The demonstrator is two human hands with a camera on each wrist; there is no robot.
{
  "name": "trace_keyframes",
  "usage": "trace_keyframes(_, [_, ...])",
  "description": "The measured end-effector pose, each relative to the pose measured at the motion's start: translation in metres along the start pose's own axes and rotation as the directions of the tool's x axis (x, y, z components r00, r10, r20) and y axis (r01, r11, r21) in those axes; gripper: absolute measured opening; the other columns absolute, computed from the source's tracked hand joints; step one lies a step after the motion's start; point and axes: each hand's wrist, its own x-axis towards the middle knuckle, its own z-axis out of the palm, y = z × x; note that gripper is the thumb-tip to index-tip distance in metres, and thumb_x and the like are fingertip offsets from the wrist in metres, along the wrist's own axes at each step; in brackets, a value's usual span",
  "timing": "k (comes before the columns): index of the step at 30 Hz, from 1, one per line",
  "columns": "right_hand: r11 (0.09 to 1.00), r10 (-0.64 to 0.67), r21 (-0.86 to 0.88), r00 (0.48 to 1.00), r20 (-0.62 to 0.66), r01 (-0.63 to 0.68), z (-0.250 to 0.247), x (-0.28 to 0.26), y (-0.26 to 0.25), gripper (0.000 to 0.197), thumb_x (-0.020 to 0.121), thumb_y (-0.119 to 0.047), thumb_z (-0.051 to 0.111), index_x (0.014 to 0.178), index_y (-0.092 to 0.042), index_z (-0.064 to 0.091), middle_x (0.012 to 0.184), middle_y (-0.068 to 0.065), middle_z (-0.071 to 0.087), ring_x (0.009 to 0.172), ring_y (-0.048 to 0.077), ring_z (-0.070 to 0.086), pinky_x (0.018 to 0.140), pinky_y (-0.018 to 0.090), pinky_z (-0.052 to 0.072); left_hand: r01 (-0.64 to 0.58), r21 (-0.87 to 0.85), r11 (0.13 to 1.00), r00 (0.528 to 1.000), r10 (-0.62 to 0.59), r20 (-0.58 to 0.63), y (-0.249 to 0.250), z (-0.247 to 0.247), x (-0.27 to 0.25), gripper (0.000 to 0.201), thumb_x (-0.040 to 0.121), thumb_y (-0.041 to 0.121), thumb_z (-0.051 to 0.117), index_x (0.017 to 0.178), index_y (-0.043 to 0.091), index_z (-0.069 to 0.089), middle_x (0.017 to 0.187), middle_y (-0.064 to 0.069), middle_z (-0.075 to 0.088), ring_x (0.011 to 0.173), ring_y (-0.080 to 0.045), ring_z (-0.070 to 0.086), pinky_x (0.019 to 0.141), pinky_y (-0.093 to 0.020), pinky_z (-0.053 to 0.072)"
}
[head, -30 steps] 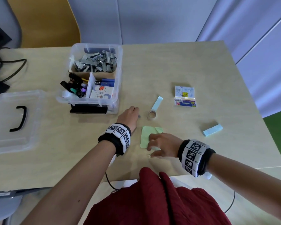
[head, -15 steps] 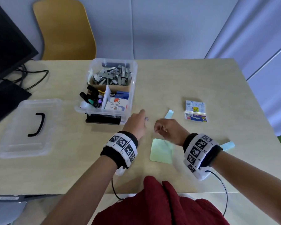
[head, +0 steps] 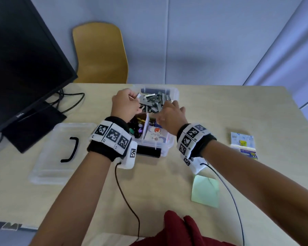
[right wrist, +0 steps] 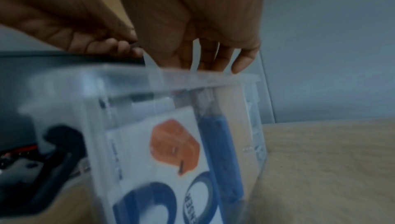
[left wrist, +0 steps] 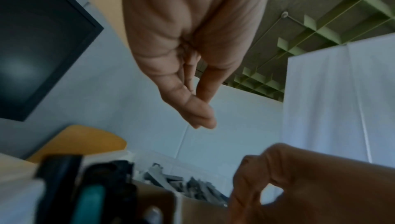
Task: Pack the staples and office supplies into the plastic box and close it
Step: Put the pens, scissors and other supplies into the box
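Observation:
The clear plastic box [head: 164, 148] stands mid-table, lid off. Grey staples [head: 155, 102] fill its back compartment, markers [head: 137, 129] the front left, a white card with an orange mark [head: 156, 134] the front right. My left hand [head: 132, 98] hovers over the box's back left corner, fingers curled, pinching what looks like a small staple strip. In the left wrist view its thumb and fingers [left wrist: 200, 109] meet. My right hand [head: 167, 105] hangs over the staples with straight fingers [right wrist: 213, 62] pointing down past the box rim [right wrist: 192, 78], holding nothing.
The clear lid [head: 48, 167] with a black handle [head: 71, 150] lies left of the box. A green sticky note [head: 205, 191] and a printed packet [head: 243, 144] lie to the right. A black monitor [head: 16, 68] with cables stands far left, a yellow chair [head: 100, 54] behind.
Both hands left the table near the green note and moved forward over the box's staple compartment. The right hand's pinch has loosened into straight fingers.

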Motion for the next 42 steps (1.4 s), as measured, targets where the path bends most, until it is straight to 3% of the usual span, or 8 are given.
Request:
trace_keyframes(6, [0.995,-0.040,-0.093,0.999,-0.001,0.039,0.013,0.011,-0.009,0.021,0.088,-0.027,0.052,0.091,-0.020,0.071,0.113,-0.001,0.044,0.113,0.023,0.032,0.097,0.043,0.023,-0.011,0.171,0.985,0.998,0.001,0.057,-0.005,-0.002,0.033,0.022,0.090,0.014,0.058,0.068,0.016,0.058,0.101,-0.019,0.062,0.043,-0.007,0.056,0.050,-0.013,0.050])
trace_keyframes(14, [0.990,-0.121,-0.079,0.992,-0.046,0.117,0.018,0.005,0.000,0.024,0.090,-0.035,0.049,0.102,-0.026,0.068,0.112,-0.004,0.052,0.112,0.018,0.042,0.099,0.038,0.018,-0.077,0.335,0.939,0.964,-0.015,0.265,0.019,0.012,0.068,0.021,0.090,0.000,0.049,0.092,-0.006,0.069,0.088,-0.023,0.069,0.082,-0.034,0.069,0.080,-0.040,0.058])
trace_keyframes(19, [0.995,-0.101,-0.029,0.990,-0.099,0.099,0.020,0.004,0.000,0.019,0.089,-0.028,0.050,0.097,-0.025,0.067,0.112,-0.006,0.055,0.110,0.014,0.048,0.099,0.031,0.012,-0.162,0.451,0.877,0.926,-0.023,0.378,0.027,0.024,0.072,0.023,0.088,0.000,0.047,0.071,0.011,0.057,0.083,-0.010,0.061,0.077,-0.025,0.058,0.081,-0.034,0.052])
trace_keyframes(23, [0.997,-0.081,-0.011,0.987,-0.141,0.080,0.025,0.001,0.002,0.023,0.089,-0.022,0.049,0.103,-0.020,0.066,0.115,-0.002,0.058,0.112,0.018,0.050,0.105,0.034,0.015,-0.217,0.463,0.860,0.928,0.033,0.372,0.030,0.025,0.068,0.020,0.090,0.003,0.040,0.090,0.000,0.061,0.100,-0.023,0.066,0.092,-0.033,0.065,0.082,-0.037,0.052])
trace_keyframes(27, [0.970,-0.110,0.182,0.961,-0.254,0.159,0.031,-0.010,0.003,0.032,0.080,-0.019,0.042,0.089,-0.009,0.071,0.106,0.010,0.064,0.104,0.033,0.056,0.098,0.038,0.029,-0.293,0.423,0.857,0.924,0.140,0.355,0.036,0.025,0.055,0.028,0.092,0.003,0.042,0.104,-0.002,0.067,0.105,-0.017,0.067,0.103,-0.030,0.061,0.085,-0.029,0.045])
trace_keyframes(31, [0.905,-0.081,0.381,0.957,-0.277,0.187,0.032,-0.034,0.025,0.040,0.086,-0.022,0.039,0.113,-0.006,0.063,0.128,0.019,0.050,0.121,0.034,0.043,0.103,0.037,0.029,-0.325,0.281,0.903,0.918,0.229,0.323,0.046,0.034,0.034,0.025,0.090,0.006,0.044,0.096,-0.002,0.067,0.100,-0.015,0.068,0.098,-0.029,0.063,0.092,-0.034,0.049])
trace_keyframes(35, [0.920,0.063,0.389,0.964,-0.259,0.044,0.030,-0.065,0.073,0.045,0.085,-0.030,0.039,0.112,-0.001,0.060,0.129,0.018,0.050,0.118,0.034,0.048,0.101,0.028,0.031,-0.383,0.189,0.904,0.893,0.309,0.328,0.052,0.059,0.004,0.022,0.087,0.006,0.045,0.086,0.001,0.066,0.091,-0.015,0.069,0.092,-0.034,0.062,0.091,-0.039,0.048])
trace_keyframes(42, [0.882,0.385,0.333,0.918,-0.097,-0.334,0.016,-0.115,0.156,0.022,0.084,0.001,0.054,0.103,-0.002,0.065,0.112,0.015,0.057,0.111,0.031,0.049,0.091,0.025,0.031,-0.365,0.186,0.912,0.819,0.219,0.530,0.045,0.135,-0.048,0.023,0.084,0.003,0.044,0.085,0.003,0.067,0.082,-0.010,0.065,0.083,-0.027,0.062,0.074,-0.028,0.050])
